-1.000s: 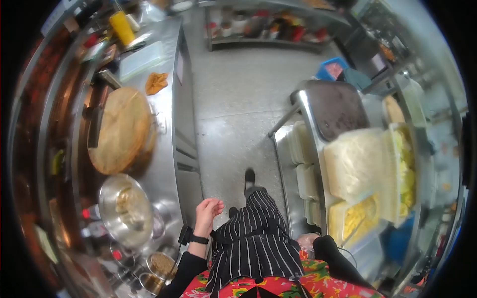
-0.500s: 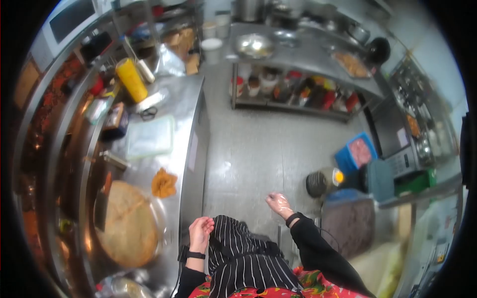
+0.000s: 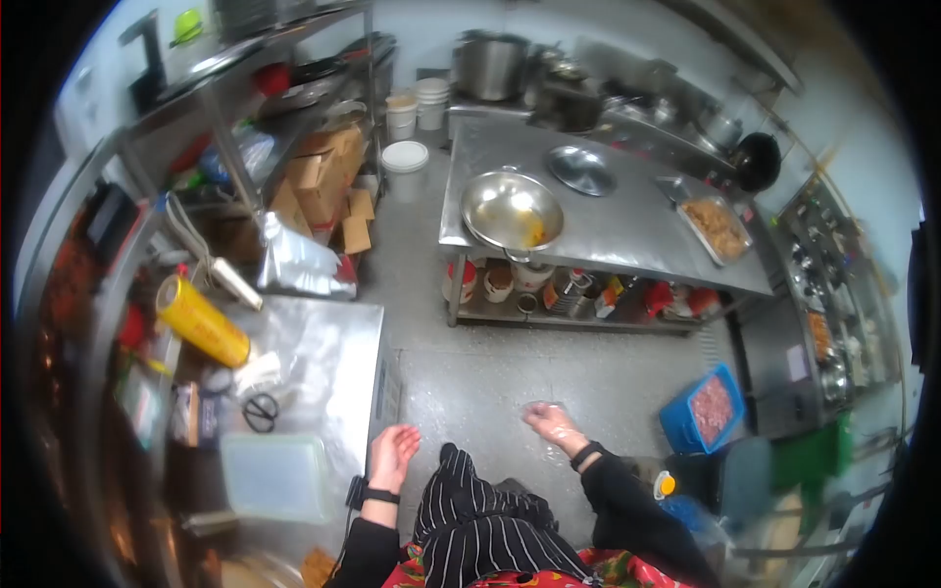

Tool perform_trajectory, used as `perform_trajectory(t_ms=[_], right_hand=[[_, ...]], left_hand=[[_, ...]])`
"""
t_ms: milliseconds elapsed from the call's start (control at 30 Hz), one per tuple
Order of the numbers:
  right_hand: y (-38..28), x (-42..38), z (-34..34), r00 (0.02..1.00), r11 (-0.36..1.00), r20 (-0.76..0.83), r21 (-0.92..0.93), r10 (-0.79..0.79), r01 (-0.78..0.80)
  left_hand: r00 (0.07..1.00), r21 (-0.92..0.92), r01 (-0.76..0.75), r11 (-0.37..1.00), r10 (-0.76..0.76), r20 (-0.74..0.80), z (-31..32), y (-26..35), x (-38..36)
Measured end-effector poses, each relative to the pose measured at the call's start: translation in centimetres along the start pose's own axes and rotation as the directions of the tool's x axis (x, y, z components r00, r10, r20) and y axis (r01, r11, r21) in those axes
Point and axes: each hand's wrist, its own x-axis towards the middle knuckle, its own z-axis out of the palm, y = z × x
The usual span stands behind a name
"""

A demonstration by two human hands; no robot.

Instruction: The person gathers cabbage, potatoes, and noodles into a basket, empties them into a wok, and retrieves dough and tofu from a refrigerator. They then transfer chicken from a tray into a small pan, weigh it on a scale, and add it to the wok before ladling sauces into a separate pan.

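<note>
My left hand (image 3: pixel 394 453) is bare, its fingers loosely bent and apart, and holds nothing. It is close to the edge of the left steel counter (image 3: pixel 338 343) without touching it. My right hand (image 3: pixel 554 427) wears a clear plastic glove and hangs over the floor, fingers loosely curled, with nothing visible in it. Ahead, on a steel table (image 3: pixel 627 206), sit a large metal bowl (image 3: pixel 512 211) with some orange-yellow residue inside, a round metal lid (image 3: pixel 581 171) and a tray of brown food (image 3: pixel 716 230).
The left counter bears a yellow roll (image 3: pixel 203 320), black-handled scissors (image 3: pixel 260 413) and a pale translucent lid or board (image 3: pixel 274 477). A blue bin of pink meat (image 3: pixel 704 410) stands on the floor at right. White buckets (image 3: pixel 404 157) and cardboard boxes (image 3: pixel 323 176) are farther back.
My view has moved forward along the left counter, so the steel table and bowl appear nearer. The round chopping board has nearly left the view. Both hands keep much the same pose.
</note>
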Motion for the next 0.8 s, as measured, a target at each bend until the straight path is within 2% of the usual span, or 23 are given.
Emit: perform_trajectory(t_ms=[67,133,167,233,267,300,367,400,433,500,533,600,633,700,733,800], right_hand=[[0.1,3.6,-2.6,0.997,0.996,-0.051,0.065,0.059,-0.055],[0.6,7.2,-4.1,0.978,0.902,-0.061,0.402,0.202,-0.161],[0.2,8.9,-5.1,0.975,0.891,-0.048,0.418,0.216,-0.177],[-0.6,13.5,-6.6,0.965,0.670,-0.059,0.730,0.257,-0.134],[-0.9,16.3,-7.4,0.965,0.618,-0.051,0.776,0.257,-0.123],[-1.3,19.5,-8.2,0.966,0.603,-0.031,0.786,0.258,-0.136],[-2.8,24.3,-10.2,0.952,0.464,-0.068,0.882,0.300,-0.083],[-3.9,26.9,-11.4,0.939,0.407,-0.045,0.907,0.342,-0.105],[-4.3,29.6,-12.2,0.940,0.398,-0.031,0.910,0.339,-0.113],[-5.4,32.9,-13.1,0.963,0.227,0.013,0.971,0.268,-0.076],[-6.2,34.7,-13.9,0.964,0.227,0.019,0.970,0.265,-0.081],[-7.2,36.8,-14.1,0.928,0.138,0.163,0.966,0.335,-0.219],[-8.7,37.2,-15.1,0.925,0.136,0.171,0.964,0.338,-0.227],[-11.6,38.5,-16.9,0.935,0.160,0.055,0.980,0.352,-0.118],[-11.6,39.3,-16.8,0.930,0.146,0.056,0.982,0.364,-0.116],[-11.3,40.9,-16.5,0.918,0.040,-0.042,0.999,0.394,0.029]], left_hand=[[0.998,0.076,-0.020,0.997,0.015,0.063,6.7,4.3,4.5],[0.994,0.121,-0.017,0.993,0.004,0.105,12.3,7.7,8.7],[0.992,0.136,-0.007,0.991,-0.009,0.122,15.0,9.2,10.8],[0.992,0.171,0.003,0.985,-0.024,0.120,18.7,11.5,15.7],[0.993,0.175,-0.018,0.984,-0.003,0.122,20.0,12.2,18.3],[0.992,0.179,-0.042,0.983,0.020,0.123,21.2,12.9,20.9],[0.997,0.201,-0.015,0.979,-0.001,0.078,22.3,14.6,24.9],[0.998,0.187,0.030,0.982,-0.039,0.045,23.1,15.6,27.0],[0.997,0.172,0.072,0.982,-0.075,0.012,23.9,17.1,28.7],[0.996,0.174,0.085,0.981,-0.080,-0.038,24.5,19.8,31.0],[0.995,0.134,0.073,0.988,-0.062,-0.083,25.0,21.3,32.4],[0.990,0.076,0.054,0.996,-0.043,-0.135,24.6,23.8,35.5],[0.989,0.076,0.059,0.995,-0.048,-0.142,24.2,24.8,37.1],[0.987,-0.011,0.089,0.996,-0.090,-0.135,23.9,26.9,41.0],[0.980,-0.018,0.110,0.994,-0.111,-0.162,24.1,27.7,42.1],[0.973,-0.012,0.179,0.984,-0.179,-0.144,24.2,29.8,46.2]])
